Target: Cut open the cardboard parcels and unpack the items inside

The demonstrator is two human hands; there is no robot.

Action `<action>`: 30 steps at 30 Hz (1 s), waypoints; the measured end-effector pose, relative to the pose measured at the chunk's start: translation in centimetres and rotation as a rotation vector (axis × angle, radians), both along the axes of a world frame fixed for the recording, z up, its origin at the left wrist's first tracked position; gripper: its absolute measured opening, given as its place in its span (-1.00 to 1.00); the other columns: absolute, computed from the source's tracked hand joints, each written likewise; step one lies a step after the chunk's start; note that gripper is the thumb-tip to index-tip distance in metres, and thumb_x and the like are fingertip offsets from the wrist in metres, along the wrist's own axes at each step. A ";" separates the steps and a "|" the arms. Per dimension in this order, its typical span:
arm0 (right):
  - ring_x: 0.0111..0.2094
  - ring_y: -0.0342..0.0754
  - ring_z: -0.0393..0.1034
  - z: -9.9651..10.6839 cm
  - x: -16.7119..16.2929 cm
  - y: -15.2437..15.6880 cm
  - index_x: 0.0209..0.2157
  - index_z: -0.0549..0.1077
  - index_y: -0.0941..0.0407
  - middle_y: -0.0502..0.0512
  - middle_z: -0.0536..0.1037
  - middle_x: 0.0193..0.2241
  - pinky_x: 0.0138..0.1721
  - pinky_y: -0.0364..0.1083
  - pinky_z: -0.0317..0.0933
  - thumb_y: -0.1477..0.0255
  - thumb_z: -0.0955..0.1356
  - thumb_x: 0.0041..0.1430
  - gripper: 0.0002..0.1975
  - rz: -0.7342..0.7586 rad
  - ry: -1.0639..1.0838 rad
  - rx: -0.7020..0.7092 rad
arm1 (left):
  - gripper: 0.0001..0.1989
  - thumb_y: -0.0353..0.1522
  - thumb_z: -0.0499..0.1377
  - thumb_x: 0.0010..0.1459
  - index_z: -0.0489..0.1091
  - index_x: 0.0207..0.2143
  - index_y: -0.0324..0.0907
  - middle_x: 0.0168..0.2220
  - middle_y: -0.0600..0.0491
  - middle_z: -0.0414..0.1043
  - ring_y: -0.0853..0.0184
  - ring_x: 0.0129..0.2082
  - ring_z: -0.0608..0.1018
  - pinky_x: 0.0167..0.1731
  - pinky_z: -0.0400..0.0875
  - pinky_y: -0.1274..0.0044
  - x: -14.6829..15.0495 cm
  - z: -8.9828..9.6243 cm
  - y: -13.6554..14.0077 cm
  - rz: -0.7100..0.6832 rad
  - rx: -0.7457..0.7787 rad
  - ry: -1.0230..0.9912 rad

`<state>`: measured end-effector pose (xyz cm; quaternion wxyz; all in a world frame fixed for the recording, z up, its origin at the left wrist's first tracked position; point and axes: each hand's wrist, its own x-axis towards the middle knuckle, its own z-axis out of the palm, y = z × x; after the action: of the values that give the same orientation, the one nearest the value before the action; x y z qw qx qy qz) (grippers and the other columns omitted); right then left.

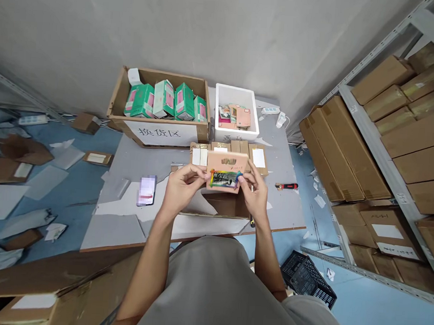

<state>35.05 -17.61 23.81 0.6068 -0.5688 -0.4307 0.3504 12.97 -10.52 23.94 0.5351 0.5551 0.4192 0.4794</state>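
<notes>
Between both hands I hold up a flat pink packet (217,161) with a dark picture panel edged in rainbow colours. My left hand (186,184) pinches its left edge, and my right hand (254,193) pinches the right edge, thumbs on the front. Whether it is a card or a thin box I cannot tell. Beneath the packet lies an open brown carton (229,205) at the table's front edge, its inside partly hidden. Several small brown boxes (259,159) stand just behind the packet, some with white labels.
On the table (121,227) stand a large carton (160,133) of green-and-pink boxes and a white foam box (255,130) holding pink packets. A phone (146,190) lies left, a red-and-black cutter (287,186) right. Loaded shelves (380,138) flank the right; a black crate (307,278) is on the floor.
</notes>
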 end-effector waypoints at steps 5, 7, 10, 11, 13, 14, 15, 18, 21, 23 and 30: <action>0.08 0.13 0.73 0.1 1.4 -0.5 0.10 0.76 -0.04 0.15 0.83 0.04 0.17 0.07 0.60 0.00 0.55 0.43 -0.59 0.027 0.013 -0.008 | -0.50 0.08 0.50 0.23 0.75 -0.06 -0.13 0.00 -0.12 0.78 0.11 -0.09 0.77 -0.10 0.77 0.35 0.3 -0.6 0.0 -0.074 -0.085 0.029; 0.14 0.15 0.73 0.2 1.9 -0.6 0.05 0.77 -0.03 0.16 0.83 0.10 0.19 0.07 0.59 -0.03 0.53 0.44 -0.59 0.059 0.026 -0.026 | -0.53 0.00 0.53 0.19 0.76 -0.02 -0.13 0.05 -0.14 0.78 0.08 -0.03 0.77 -0.05 0.75 0.36 0.5 -0.5 -0.1 -0.098 -0.083 0.041; 0.00 0.13 0.77 0.1 2.4 -0.4 0.04 0.74 0.00 0.16 0.86 -0.01 0.10 0.06 0.61 -0.05 0.57 0.38 -0.55 0.104 0.074 -0.046 | -0.50 0.00 0.60 0.10 0.75 -0.07 -0.15 -0.02 -0.14 0.78 0.09 -0.05 0.77 -0.06 0.73 0.39 1.3 -0.2 -0.2 -0.063 -0.088 0.044; -0.11 0.10 0.77 -0.1 2.4 -0.3 -0.01 0.73 0.01 0.15 0.86 -0.09 0.04 0.05 0.61 -0.06 0.59 0.35 -0.54 0.109 0.092 -0.053 | -0.48 0.04 0.61 0.09 0.74 -0.11 -0.16 -0.10 -0.12 0.78 0.11 -0.11 0.77 -0.11 0.72 0.41 1.8 -0.1 -0.3 -0.037 -0.099 0.044; -0.33 0.03 0.70 -0.3 2.2 0.1 -0.14 0.68 0.03 0.12 0.84 -0.28 -0.13 0.01 0.59 -0.10 0.59 0.33 -0.54 0.103 0.119 -0.073 | -0.42 0.14 0.59 0.09 0.71 -0.19 -0.16 -0.32 -0.02 0.69 0.21 -0.31 0.71 -0.25 0.69 0.45 2.7 0.1 -0.4 0.029 -0.123 0.049; -0.41 0.00 0.64 -0.5 2.0 0.3 -0.20 0.65 0.03 0.09 0.81 -0.36 -0.21 -0.01 0.55 -0.12 0.58 0.34 -0.52 0.098 0.128 -0.083 | -0.40 0.18 0.57 0.10 0.70 -0.21 -0.16 -0.42 0.04 0.61 0.27 -0.41 0.65 -0.33 0.66 0.47 3.2 0.2 -0.4 0.067 -0.127 0.051; -0.47 -0.03 0.59 -0.5 1.8 0.4 -0.24 0.63 0.03 0.07 0.79 -0.41 -0.27 -0.03 0.52 -0.14 0.57 0.35 -0.50 0.093 0.135 -0.089 | -0.38 0.22 0.55 0.12 0.69 -0.22 -0.16 -0.48 0.09 0.53 0.31 -0.48 0.58 -0.39 0.63 0.49 3.7 0.2 -0.4 0.105 -0.125 0.054; -0.52 -0.07 0.53 -0.7 1.4 0.7 -0.28 0.59 0.03 0.05 0.76 -0.45 -0.32 -0.06 0.46 -0.18 0.55 0.37 -0.47 0.093 0.141 -0.081 | -0.34 0.27 0.51 0.13 0.69 -0.23 -0.16 -0.53 0.15 0.42 0.38 -0.55 0.46 -0.46 0.56 0.52 4.7 0.2 -0.4 0.175 -0.100 0.063; -0.52 -0.06 0.55 -1.0 1.4 0.3 -0.29 0.56 0.02 0.05 0.75 -0.47 -0.34 -0.06 0.46 -0.21 0.55 0.35 -0.44 0.096 0.159 -0.084 | -0.32 0.29 0.51 0.11 0.69 -0.22 -0.15 -0.52 0.14 0.44 0.36 -0.53 0.49 -0.43 0.58 0.51 4.9 0.0 -0.6 0.168 -0.097 0.078; -0.49 -0.04 0.58 -1.4 1.6 -0.3 -0.29 0.56 0.02 0.06 0.75 -0.46 -0.33 -0.05 0.48 -0.21 0.55 0.34 -0.44 0.095 0.169 -0.096 | -0.31 0.32 0.47 0.15 0.68 -0.24 -0.14 -0.50 0.10 0.49 0.32 -0.50 0.54 -0.42 0.58 0.50 4.5 -0.4 -1.1 0.145 -0.097 0.094; -0.22 0.07 0.75 -5.5 2.2 -5.6 0.00 0.75 0.06 0.21 0.85 -0.09 -0.18 -0.01 0.66 -0.27 0.41 0.47 -0.33 0.064 0.237 -0.198 | -0.20 0.36 0.31 0.32 0.73 0.01 -0.20 -0.05 -0.25 0.79 0.09 -0.21 0.78 -0.32 0.73 0.38 2.2 -4.8 -5.8 -0.098 -0.325 0.110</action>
<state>37.27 -23.22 18.26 0.5827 -0.5665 -0.3373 0.4752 15.12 -16.32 19.13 0.6167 0.5063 0.4923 0.3478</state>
